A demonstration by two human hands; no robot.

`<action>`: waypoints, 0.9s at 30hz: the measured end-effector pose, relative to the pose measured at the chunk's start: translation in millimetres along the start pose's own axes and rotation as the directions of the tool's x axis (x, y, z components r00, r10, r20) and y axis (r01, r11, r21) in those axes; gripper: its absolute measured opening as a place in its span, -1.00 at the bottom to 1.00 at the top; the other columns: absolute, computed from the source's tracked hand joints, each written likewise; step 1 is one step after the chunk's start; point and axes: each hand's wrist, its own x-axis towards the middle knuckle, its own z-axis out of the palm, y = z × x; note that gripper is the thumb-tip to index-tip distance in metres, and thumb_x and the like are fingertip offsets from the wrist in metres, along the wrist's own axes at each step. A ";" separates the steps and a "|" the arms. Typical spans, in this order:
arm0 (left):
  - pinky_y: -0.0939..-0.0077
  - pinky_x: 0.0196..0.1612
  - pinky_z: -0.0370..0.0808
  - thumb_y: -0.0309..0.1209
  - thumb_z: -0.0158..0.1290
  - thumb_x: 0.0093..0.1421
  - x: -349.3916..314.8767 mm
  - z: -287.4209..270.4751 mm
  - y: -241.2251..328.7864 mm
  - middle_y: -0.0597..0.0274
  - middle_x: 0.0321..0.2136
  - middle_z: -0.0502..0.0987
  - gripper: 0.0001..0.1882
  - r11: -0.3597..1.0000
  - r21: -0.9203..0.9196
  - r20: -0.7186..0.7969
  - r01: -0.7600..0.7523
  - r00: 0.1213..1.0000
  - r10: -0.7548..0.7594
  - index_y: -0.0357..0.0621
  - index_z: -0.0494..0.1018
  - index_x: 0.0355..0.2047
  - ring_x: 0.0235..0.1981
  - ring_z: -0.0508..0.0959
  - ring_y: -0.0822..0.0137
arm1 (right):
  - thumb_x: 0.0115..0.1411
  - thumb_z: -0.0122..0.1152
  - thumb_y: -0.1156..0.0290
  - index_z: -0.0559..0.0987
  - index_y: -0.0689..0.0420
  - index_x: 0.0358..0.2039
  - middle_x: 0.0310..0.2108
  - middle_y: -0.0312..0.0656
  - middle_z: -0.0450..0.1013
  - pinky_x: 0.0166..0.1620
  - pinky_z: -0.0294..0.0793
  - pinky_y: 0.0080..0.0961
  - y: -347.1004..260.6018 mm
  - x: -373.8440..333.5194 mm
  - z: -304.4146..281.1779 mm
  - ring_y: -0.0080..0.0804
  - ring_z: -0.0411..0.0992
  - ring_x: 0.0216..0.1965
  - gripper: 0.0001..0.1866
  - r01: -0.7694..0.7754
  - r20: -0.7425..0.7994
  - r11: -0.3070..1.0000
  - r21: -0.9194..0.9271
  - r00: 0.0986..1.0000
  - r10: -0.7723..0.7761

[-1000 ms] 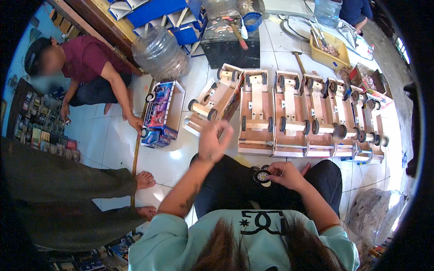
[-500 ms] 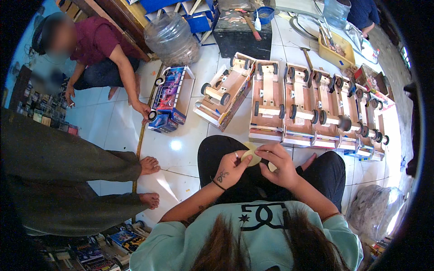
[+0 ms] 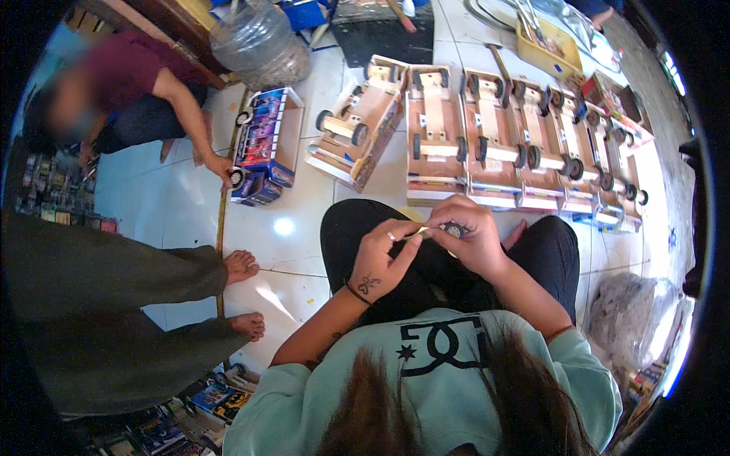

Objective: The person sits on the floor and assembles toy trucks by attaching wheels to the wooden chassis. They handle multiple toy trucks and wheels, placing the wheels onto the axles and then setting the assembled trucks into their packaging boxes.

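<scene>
Pale piece [image 3: 422, 232]: one; left hand [image 3: 381, 258], right hand [image 3: 477, 237]: fingers pinching it; adjacent wheel [image 3: 455, 231]: one.

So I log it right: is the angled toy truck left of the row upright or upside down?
Upside down: the angled toy truck lies with its wheels uppermost.

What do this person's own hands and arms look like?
Short mint-green sleeves. The left hand has a pale ring, a dark wristband and a dark line tattoo beside it; no ring shows on the right hand.
</scene>
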 end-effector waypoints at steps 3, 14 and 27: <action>0.32 -0.19 0.38 -0.53 0.14 0.00 5.1 -5.5 2.3 0.17 -0.37 0.57 -0.80 0.950 0.274 0.002 -0.148 0.988 0.153 -0.16 0.55 -0.30 -0.31 0.52 0.14 | -0.08 0.33 0.60 0.57 0.18 -0.47 -0.44 -0.19 0.48 -0.25 0.41 -0.40 -4.2 3.5 -3.1 -0.25 0.45 -0.34 -0.87 0.079 0.003 0.996 -0.047 0.997 -0.079; 0.28 -0.07 0.32 -0.50 0.17 -0.10 13.3 -16.4 11.8 0.28 -0.35 0.55 -0.74 0.762 0.511 0.179 -0.398 0.916 0.358 -0.15 0.55 -0.32 -0.28 0.50 0.27 | -0.13 0.32 0.54 0.47 0.15 -0.48 -0.40 -0.19 0.42 -0.18 0.37 -0.31 -17.1 14.9 -23.8 -0.17 0.39 -0.27 -0.81 0.203 0.201 0.966 -0.159 0.965 -0.170; 0.28 -0.09 0.31 -0.51 0.17 -0.10 12.8 -14.0 5.5 0.29 -0.37 0.56 -0.77 0.783 0.473 0.181 -0.404 0.914 0.363 -0.15 0.55 -0.35 -0.31 0.51 0.29 | -0.05 0.25 0.58 0.36 0.17 -0.40 -0.35 -0.12 0.32 -0.14 0.34 -0.29 -9.9 10.0 -18.8 -0.09 0.32 -0.23 -0.76 0.186 0.319 0.964 -0.189 0.940 -0.119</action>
